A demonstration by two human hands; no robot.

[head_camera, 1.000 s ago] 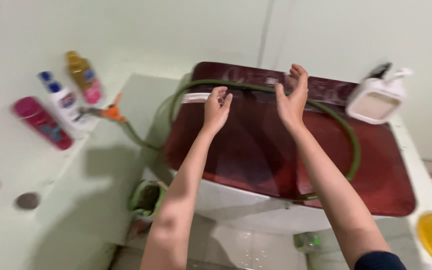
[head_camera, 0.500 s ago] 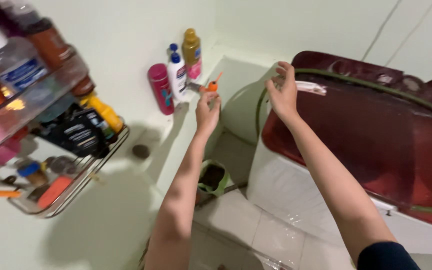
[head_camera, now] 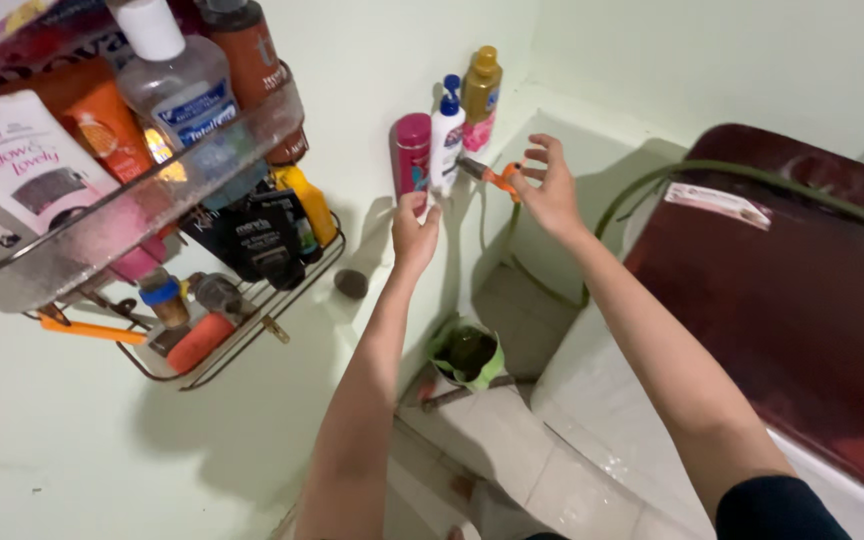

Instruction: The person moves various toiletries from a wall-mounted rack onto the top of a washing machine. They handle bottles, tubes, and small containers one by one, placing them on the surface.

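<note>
Orange-handled tap [head_camera: 492, 176], long axis slanting down-right toward right hand [head_camera: 550, 190].

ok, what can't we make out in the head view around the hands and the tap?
- Tap: its orange handle is partly covered by the right hand; grip unclear.
- Left hand: seen from the back; contact with the pink bottle cannot be told.
- Green hose: its tap end is behind the right hand.
- Washing machine lid: cut off by the right edge.
</note>
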